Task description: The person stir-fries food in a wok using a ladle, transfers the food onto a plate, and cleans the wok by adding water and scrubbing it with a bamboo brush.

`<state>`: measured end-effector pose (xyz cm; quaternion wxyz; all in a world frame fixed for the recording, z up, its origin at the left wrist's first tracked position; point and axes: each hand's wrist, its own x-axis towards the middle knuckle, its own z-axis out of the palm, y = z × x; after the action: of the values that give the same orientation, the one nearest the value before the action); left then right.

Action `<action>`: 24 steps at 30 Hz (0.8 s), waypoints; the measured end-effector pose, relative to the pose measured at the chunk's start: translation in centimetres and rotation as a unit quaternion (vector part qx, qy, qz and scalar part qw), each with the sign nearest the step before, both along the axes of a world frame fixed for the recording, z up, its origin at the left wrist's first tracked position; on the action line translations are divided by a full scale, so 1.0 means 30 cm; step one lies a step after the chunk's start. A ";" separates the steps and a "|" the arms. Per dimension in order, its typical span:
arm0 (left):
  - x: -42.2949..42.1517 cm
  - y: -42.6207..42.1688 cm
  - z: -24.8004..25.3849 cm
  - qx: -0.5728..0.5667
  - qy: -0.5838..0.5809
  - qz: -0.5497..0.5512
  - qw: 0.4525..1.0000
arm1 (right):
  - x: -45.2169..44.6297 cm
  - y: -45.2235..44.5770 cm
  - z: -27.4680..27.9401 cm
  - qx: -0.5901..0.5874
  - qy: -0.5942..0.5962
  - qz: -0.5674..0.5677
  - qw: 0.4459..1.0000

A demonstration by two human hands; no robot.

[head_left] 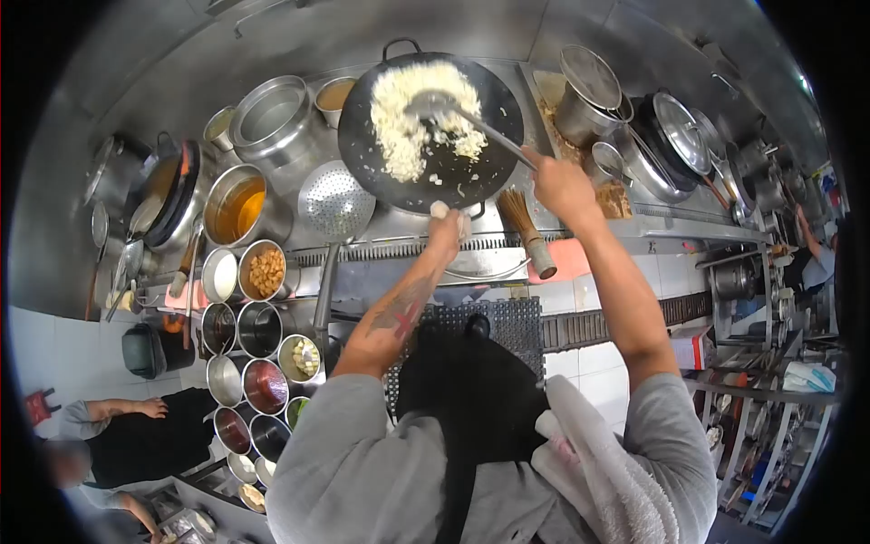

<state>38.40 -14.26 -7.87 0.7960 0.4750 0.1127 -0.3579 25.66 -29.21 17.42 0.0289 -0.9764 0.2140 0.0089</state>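
Note:
A large black wok (pixel 494 95) holds pale yellow and white chopped food (pixel 399 118), possibly rice with egg. My right hand (pixel 562 186) is closed round the long handle of a metal ladle (pixel 432 106), whose bowl rests over the food. At the wok's near rim, my left hand (pixel 444 231) grips a light cloth (pixel 441 211) against the wok's handle. A bamboo brush (pixel 526 227) lies just right of the wok's near edge. Left of the wok is a perforated metal strainer (pixel 336 201) with its handle pointing toward me.
An orange liquid fills a pot (pixel 237 207) at left, above several seasoning containers (pixel 265 385). Metal pots (pixel 272 118) stand behind. To the right are a lidded pot (pixel 680 131) and a sieve (pixel 590 77). Another person (pixel 145 435) is at lower left; one more (pixel 816 263) is far right.

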 end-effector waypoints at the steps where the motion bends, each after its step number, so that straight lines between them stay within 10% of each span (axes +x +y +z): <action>1: -0.028 0.018 -0.014 0.005 -0.013 -0.027 1.000 | -0.071 0.007 -0.061 0.038 -0.060 -0.006 0.997; 3: -0.028 0.003 0.126 -0.019 -0.018 0.012 1.000 | -0.172 -0.003 -0.034 0.068 -0.125 -0.011 0.990; 5: 0.050 -0.025 0.169 -0.001 -0.012 0.022 1.000 | -0.266 0.003 0.126 0.450 -0.072 -0.136 0.880; 7: 0.190 -0.086 0.167 0.001 0.008 -0.016 1.000 | -0.257 -0.133 0.254 0.555 -0.057 -0.159 0.815; 10: 0.138 -0.010 0.269 -0.123 0.075 -0.041 0.989 | -0.091 -0.206 0.203 0.433 -0.058 -0.147 0.887; 12: 0.054 0.047 0.296 -0.125 0.074 -0.041 0.989 | 0.119 -0.456 -0.417 -0.035 -0.314 0.175 0.932; 14: -0.065 0.125 0.309 -0.125 0.079 -0.038 0.988 | 0.242 -0.199 -0.454 0.169 -0.107 -0.025 0.979; 16: -0.144 0.215 0.351 -0.099 -0.048 -0.009 0.994 | 0.261 -0.012 -0.228 0.445 -0.039 -0.064 0.893; 22: -0.309 0.604 0.327 0.012 0.004 0.052 0.999 | 0.033 -0.082 -0.062 0.148 -0.204 0.154 0.955; 24: -0.315 0.648 0.306 -0.004 -0.014 0.054 0.998 | -0.049 -0.055 0.036 0.631 -0.136 -0.066 0.761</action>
<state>28.95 5.17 1.31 0.8177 0.4698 0.1252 -0.3081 24.21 -30.85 18.49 0.6674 -0.7121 0.2179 0.0071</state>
